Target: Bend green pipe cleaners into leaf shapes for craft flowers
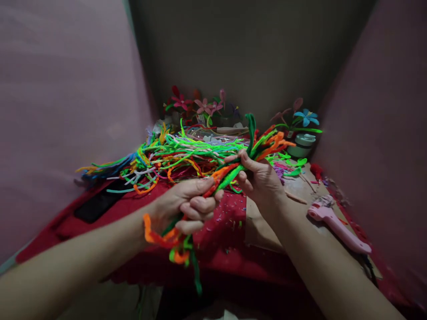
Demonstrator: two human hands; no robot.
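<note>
A bundle of fuzzy pipe cleaners point(227, 176) in orange, red, light green and dark green stretches between my two hands. My left hand point(193, 202) is closed around its lower part, and loose, bent ends hang out below the fist. Higher up, my right hand point(258, 175) pinches the same bundle between thumb and fingers, with the upper ends fanning out to the right. Behind the hands lies a large heap of pipe cleaners point(196, 149) in many colours.
A pink-handled tool point(340, 224) lies on a board point(262, 226) at the right. At the left rests a black phone point(96, 204) on the red cloth point(227, 255). Behind stand pink flowers point(203, 106), a blue flower point(306, 117) and a pale green jar point(302, 144).
</note>
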